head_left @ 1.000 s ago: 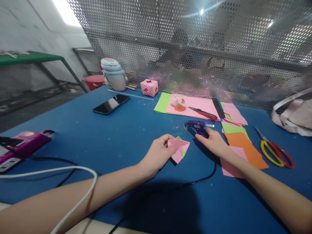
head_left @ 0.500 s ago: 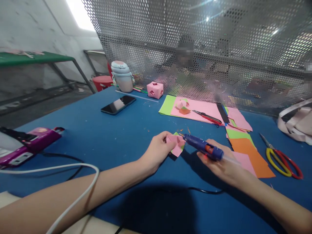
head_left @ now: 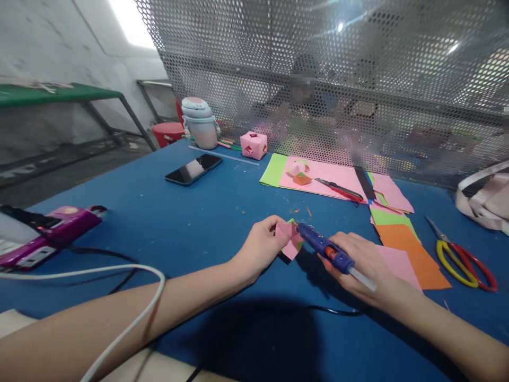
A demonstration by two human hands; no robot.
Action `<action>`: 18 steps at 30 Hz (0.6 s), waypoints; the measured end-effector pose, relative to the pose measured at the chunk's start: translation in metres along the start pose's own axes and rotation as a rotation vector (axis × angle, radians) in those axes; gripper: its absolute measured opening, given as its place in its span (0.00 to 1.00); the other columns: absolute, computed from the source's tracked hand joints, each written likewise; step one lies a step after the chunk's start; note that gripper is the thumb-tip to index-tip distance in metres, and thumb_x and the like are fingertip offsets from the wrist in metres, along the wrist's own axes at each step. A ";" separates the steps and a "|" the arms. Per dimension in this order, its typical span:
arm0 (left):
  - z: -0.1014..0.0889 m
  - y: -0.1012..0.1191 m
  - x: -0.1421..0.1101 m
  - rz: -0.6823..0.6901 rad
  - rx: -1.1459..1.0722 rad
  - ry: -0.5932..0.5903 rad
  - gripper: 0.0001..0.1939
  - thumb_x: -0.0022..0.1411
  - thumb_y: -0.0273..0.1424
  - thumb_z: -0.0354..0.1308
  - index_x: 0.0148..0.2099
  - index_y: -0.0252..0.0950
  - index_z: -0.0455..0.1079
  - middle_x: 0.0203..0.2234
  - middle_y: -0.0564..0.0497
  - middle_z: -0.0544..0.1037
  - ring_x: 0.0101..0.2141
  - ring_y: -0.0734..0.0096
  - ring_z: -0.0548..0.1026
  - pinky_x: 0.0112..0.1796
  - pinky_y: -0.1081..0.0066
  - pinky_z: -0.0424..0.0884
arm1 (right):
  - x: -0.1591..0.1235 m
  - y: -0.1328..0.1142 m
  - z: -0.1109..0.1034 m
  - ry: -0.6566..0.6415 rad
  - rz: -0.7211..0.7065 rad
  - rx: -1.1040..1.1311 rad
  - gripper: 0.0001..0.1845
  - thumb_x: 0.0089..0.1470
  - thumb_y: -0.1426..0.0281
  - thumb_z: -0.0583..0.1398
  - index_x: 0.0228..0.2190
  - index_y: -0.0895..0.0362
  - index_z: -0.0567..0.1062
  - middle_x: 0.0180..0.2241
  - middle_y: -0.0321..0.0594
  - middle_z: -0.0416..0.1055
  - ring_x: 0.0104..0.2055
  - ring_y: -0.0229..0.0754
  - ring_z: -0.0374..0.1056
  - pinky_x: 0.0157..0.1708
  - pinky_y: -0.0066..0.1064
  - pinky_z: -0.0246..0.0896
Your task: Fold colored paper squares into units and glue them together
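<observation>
Blue glue gun (head_left: 318,242) swung to creased pink paper (head_left: 292,249), translucent stick (head_left: 362,278)

On your blue surface (head_left: 178,228): 1 black phone (head_left: 194,170) lying flat, left of centre. Behind it you've got 1 light-blue lidded cup (head_left: 201,124), upright, pencils (head_left: 228,144) just beside its base. Purple power strip (head_left: 59,231) at your far left, white cable (head_left: 164,280) looping in front. Perforated metal screen (head_left: 254,58) along the back. Pale bag (head_left: 489,199) at your right edge. Off left: 1 green-topped surface (head_left: 59,95), 1 red stool (head_left: 170,130).
</observation>
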State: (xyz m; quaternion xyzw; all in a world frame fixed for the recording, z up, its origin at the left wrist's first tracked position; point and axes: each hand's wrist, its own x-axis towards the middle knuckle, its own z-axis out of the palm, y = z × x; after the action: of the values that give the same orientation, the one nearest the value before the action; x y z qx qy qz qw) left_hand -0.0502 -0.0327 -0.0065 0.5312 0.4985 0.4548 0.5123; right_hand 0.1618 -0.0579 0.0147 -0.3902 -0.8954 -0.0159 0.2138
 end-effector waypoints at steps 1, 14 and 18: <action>0.000 0.001 0.000 0.000 0.007 0.003 0.05 0.50 0.30 0.58 0.31 0.34 0.67 0.23 0.55 0.72 0.25 0.74 0.69 0.27 0.75 0.64 | 0.000 -0.001 -0.001 0.002 -0.016 -0.003 0.03 0.54 0.71 0.54 0.31 0.57 0.67 0.26 0.38 0.68 0.26 0.39 0.61 0.27 0.30 0.51; 0.000 -0.003 0.001 -0.016 -0.006 -0.004 0.03 0.50 0.27 0.57 0.30 0.34 0.67 0.22 0.57 0.71 0.24 0.76 0.68 0.26 0.77 0.62 | 0.002 -0.002 -0.006 0.014 -0.091 -0.059 0.07 0.56 0.69 0.51 0.30 0.58 0.67 0.25 0.39 0.68 0.24 0.39 0.59 0.26 0.31 0.48; 0.000 -0.003 0.001 -0.017 -0.017 -0.025 0.03 0.51 0.28 0.57 0.31 0.34 0.68 0.22 0.56 0.72 0.25 0.75 0.69 0.27 0.76 0.63 | 0.002 -0.001 -0.005 0.014 -0.077 -0.058 0.07 0.56 0.69 0.52 0.29 0.57 0.66 0.24 0.38 0.67 0.24 0.38 0.58 0.26 0.31 0.47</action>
State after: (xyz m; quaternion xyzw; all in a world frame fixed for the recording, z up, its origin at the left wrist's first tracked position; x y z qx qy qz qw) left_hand -0.0505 -0.0314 -0.0095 0.5284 0.4926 0.4480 0.5267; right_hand 0.1614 -0.0582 0.0208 -0.3613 -0.9075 -0.0527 0.2077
